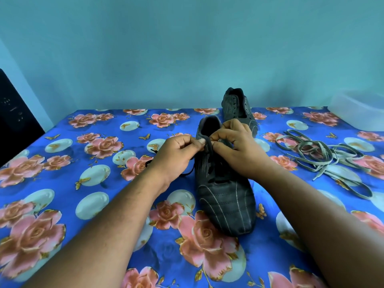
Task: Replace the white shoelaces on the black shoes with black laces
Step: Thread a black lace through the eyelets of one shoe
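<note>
A black shoe (225, 202) with thin pale stripes lies in the middle of the table, toe toward me. A black lace (188, 172) runs through its eyelets and trails off to the left. My left hand (176, 155) pinches the lace at the shoe's top left eyelet. My right hand (239, 146) pinches the lace or the shoe's edge at the top, fingertips almost touching the left hand's. The second black shoe (239, 109) stands behind, without a lace. The removed white laces (324, 154) lie in a loose tangle to the right.
The table wears a blue cloth (83, 163) with pink roses. A clear plastic box (361, 109) sits at the back right corner. A black object (14, 117) stands at the left edge. A teal wall rises behind.
</note>
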A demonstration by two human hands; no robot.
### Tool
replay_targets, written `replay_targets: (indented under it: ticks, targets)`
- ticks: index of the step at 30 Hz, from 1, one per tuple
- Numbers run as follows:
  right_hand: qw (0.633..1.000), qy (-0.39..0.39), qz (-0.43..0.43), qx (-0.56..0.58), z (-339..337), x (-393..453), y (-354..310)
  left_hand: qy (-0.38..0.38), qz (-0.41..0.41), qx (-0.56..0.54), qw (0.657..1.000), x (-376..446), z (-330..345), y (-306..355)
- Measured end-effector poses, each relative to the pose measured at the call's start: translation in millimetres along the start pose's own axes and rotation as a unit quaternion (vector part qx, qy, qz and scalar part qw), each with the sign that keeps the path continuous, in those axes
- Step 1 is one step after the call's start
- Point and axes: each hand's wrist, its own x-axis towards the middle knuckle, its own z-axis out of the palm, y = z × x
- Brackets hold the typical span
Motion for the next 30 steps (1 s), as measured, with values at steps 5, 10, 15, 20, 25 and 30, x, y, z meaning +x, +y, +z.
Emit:
replay_targets:
  ticks: [5, 10, 15, 20, 25, 30]
  targets:
    - [1.0, -0.02, -0.018, -0.004, -8.6, -2.3, 6.2, 0.0, -0.014, 0.008, 1.0, -4.1, -12.6, 5.1]
    - [1.0, -0.004, -0.022, -0.015, -4.4, -2.7, 5.3, 0.022, -0.02, -0.001, 1.0, -5.9, -12.7, 9.2]
    - [1.0, 0.001, -0.021, -0.02, -4.0, -3.8, 1.6, 0.036, -0.017, -0.001, 0.999, -2.9, -8.9, 5.5]
    - [1.0, 0.002, -0.018, -0.015, -3.1, -3.8, 0.8, -0.001, -0.022, 0.009, 1.0, -1.3, -9.4, 3.8]
    - [1.0, 0.003, -0.022, -0.02, -2.7, -3.9, 3.5, -0.008, -0.049, 0.042, 0.998, 5.0, -25.4, -6.6]
    - [0.999, 0.006, -0.027, -0.024, -4.0, -4.4, 6.0, 0.004, -0.009, 0.248, 0.969, 11.1, -44.5, -17.6]
